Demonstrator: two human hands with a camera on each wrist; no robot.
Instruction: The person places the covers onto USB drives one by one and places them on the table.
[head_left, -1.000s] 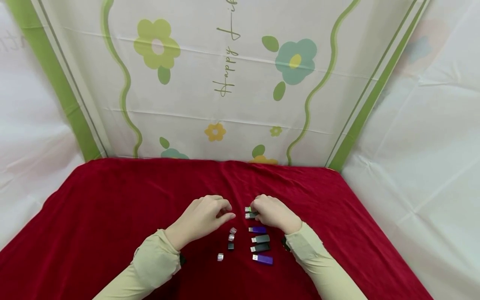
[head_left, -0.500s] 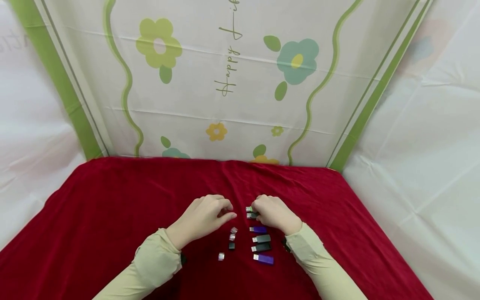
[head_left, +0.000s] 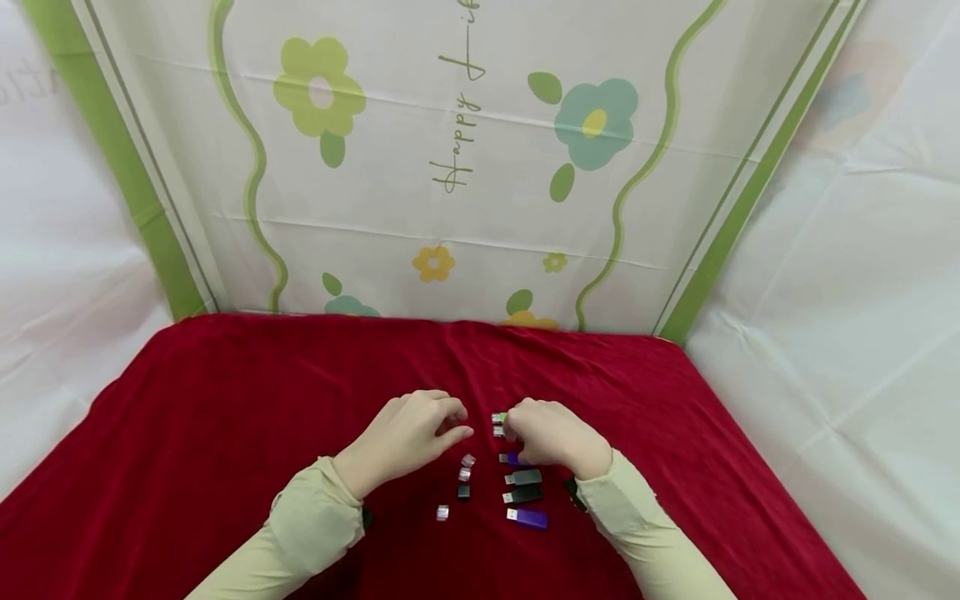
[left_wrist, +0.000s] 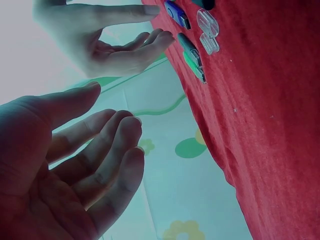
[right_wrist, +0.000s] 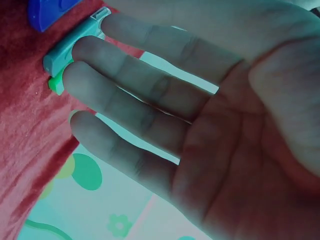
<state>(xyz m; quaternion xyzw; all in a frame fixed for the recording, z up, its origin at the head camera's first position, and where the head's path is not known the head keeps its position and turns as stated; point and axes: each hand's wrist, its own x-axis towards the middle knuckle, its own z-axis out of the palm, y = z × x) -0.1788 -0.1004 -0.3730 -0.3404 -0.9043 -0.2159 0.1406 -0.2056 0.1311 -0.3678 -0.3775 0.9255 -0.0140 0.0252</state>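
USB sticks lie in a column on red cloth. My right hand (head_left: pixel 555 435) hovers by the farthest ones, fingers relaxed and holding nothing. In the right wrist view its fingertips overlap a grey-green USB stick (right_wrist: pixel 72 45) and a bright green USB stick (right_wrist: pixel 57 85), which lie side by side. A purple USB stick (head_left: pixel 507 459) is partly hidden under this hand in the head view. My left hand (head_left: pixel 416 429) hangs left of the column, fingers loosely bent, thumb apart, with nothing in it. Small clear caps (head_left: pixel 468 460) lie just below it in the head view.
Nearer me are a grey USB stick (head_left: pixel 527 477), a black one (head_left: pixel 527 495) and another purple one (head_left: pixel 531 519). A dark cap (head_left: pixel 463 492) and a clear cap (head_left: pixel 442 513) lie to their left. Behind the red cloth (head_left: pixel 300 367) stands a flower-printed fabric wall (head_left: pixel 495 208).
My right hand has drawn back slightly to the right and toward me, off the grey-green stick and partly over the purple one. The left hand has stayed nearly still.
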